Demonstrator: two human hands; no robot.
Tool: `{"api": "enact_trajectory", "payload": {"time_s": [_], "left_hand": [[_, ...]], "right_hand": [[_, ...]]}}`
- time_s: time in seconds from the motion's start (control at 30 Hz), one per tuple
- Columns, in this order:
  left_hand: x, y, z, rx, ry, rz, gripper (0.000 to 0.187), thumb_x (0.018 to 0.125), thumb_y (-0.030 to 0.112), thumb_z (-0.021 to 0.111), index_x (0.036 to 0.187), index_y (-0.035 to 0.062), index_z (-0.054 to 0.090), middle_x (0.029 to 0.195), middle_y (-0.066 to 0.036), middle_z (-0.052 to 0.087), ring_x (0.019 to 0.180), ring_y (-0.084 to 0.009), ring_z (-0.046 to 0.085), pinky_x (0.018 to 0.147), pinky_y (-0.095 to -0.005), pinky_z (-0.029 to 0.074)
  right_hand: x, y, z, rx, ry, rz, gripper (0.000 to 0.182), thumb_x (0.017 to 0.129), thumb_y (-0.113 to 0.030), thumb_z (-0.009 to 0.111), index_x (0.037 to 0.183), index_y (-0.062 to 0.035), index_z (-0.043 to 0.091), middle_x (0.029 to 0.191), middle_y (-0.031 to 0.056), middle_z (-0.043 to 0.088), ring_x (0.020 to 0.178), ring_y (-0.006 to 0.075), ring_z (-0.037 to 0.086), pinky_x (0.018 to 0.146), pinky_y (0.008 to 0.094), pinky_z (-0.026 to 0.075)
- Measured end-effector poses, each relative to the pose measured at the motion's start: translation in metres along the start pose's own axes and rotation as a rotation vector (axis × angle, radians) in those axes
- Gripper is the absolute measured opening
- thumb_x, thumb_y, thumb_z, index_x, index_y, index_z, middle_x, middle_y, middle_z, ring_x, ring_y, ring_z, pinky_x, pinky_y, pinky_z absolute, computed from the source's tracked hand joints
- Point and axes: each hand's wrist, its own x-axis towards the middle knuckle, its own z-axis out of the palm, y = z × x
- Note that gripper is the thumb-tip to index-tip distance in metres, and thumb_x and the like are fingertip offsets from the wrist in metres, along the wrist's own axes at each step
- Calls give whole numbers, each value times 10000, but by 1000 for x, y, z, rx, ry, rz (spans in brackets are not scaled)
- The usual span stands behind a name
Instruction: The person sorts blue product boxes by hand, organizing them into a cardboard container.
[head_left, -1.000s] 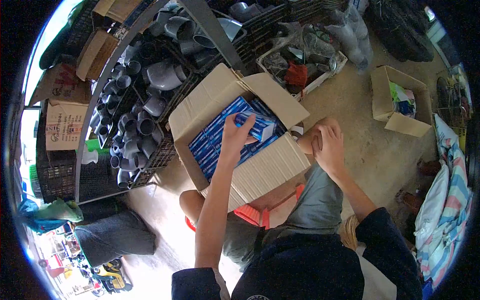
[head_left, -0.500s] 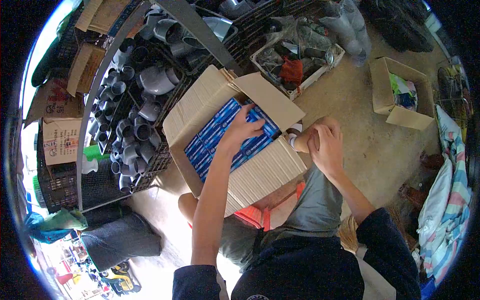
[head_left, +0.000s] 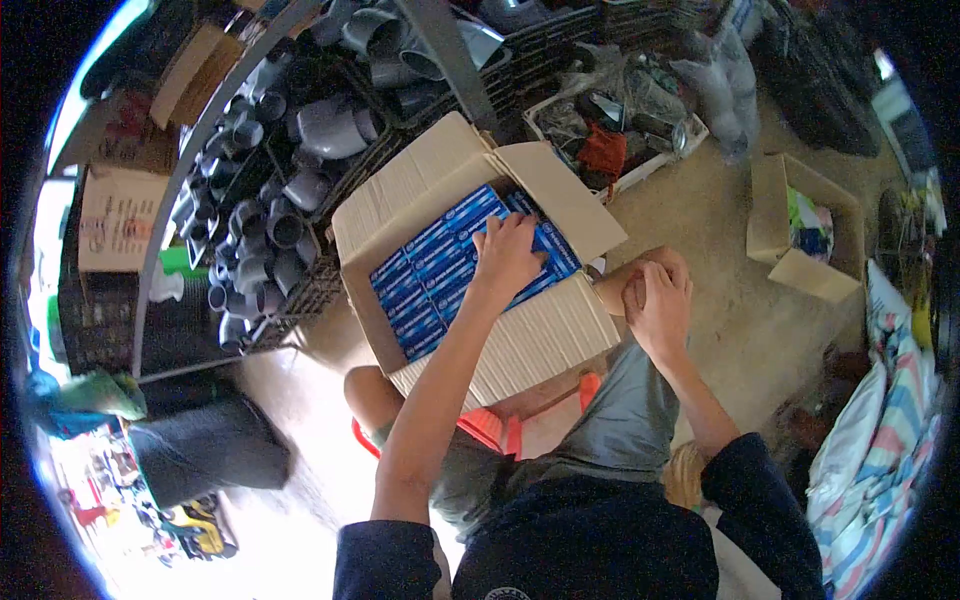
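Down in the head view, the left hand (head_left: 508, 252) lies flat, fingers spread, on the blue packs (head_left: 440, 262) filling the open box (head_left: 530, 340) on the person's lap. The right hand (head_left: 660, 300) rests curled on the knee just beside the box, seemingly empty, though its palm is hidden.

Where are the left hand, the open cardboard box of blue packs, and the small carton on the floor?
left hand (head_left: 508, 255), head view, on the back of the hand.
cardboard box (head_left: 545, 340), head view, on its near outer wall.
small carton (head_left: 768, 205), head view, on its bare left wall.
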Motion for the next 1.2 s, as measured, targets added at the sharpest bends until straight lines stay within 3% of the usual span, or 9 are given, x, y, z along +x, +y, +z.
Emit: {"api": "enact_trajectory", "payload": {"time_s": [0.1,0.27,0.33,0.53,0.7,0.9,1.0,1.07,1.2], "left_hand": [[-51,-5,-40,-361,351,64,364,879,100,697,1235,45,651,1180,-158,683,1120,-333,636,952,-443,491],[-249,-67,-88,-515,816,-465,264,919,-61,575,1178,-30,616,1026,-118,689,951,-184,658,860,-321,521],[-341,-113,-71,-638,994,-843,210,973,43,522,1162,2,603,1057,-84,656,919,-137,603,804,-293,493],[-605,-233,167,-727,741,-1324,298,937,96,589,1224,15,597,1091,-107,676,949,-164,638,795,-321,533],[-608,-229,270,-915,607,-1423,505,856,137,715,1306,1,531,1170,-195,637,1038,-276,643,887,-397,528],[-555,-242,324,-686,342,-1840,1051,780,297,816,1574,145,145,1566,-217,275,1400,-490,330,1080,-633,345],[-544,-270,333,-635,104,-1975,1266,704,354,887,1607,195,14,1609,-198,190,1466,-478,228,1020,-751,330],[-536,-264,342,-593,52,-1897,1301,674,378,905,1609,205,18,1610,-199,178,1453,-482,248,998,-750,355],[-530,-260,351,-394,86,-1872,1315,664,406,904,1611,233,8,1521,-232,335,1367,-501,357,975,-710,401]], "right_hand": [[-3,6,0,21,-23,44,326,798,-145,697,1106,-50,649,1170,179,646,1200,408,519,1042,506,393],[-16,18,-4,218,68,-47,310,856,-80,653,1162,-44,617,1174,139,633,1156,337,560,1038,460,408],[-13,-21,-20,324,57,-77,262,910,-55,611,1170,-24,599,1152,121,627,1123,289,577,1013,411,431],[-53,-240,-13,742,-152,-759,196,916,-7,616,1112,1,611,1081,142,632,994,305,622,887,402,507],[-137,-465,38,695,-1077,-1141,204,907,-75,641,1103,-22,627,1012,165,682,916,338,670,829,421,528],[-214,-492,286,155,-1245,-1311,277,946,-227,566,1143,-52,650,1144,228,673,1067,417,639,956,503,495],[-217,-493,293,-604,-1459,-1426,336,931,-240,583,1206,-58,641,1120,218,695,1059,391,664,949,469,514],[-219,-499,281,-118,-1624,-1214,338,932,-247,582,1203,-53,638,1107,220,700,1061,399,662,975,477,501],[-219,-506,290,-9,-1388,-1225,328,947,-232,571,1182,-9,625,1083,247,692,1047,410,657,952,497,506]]}}
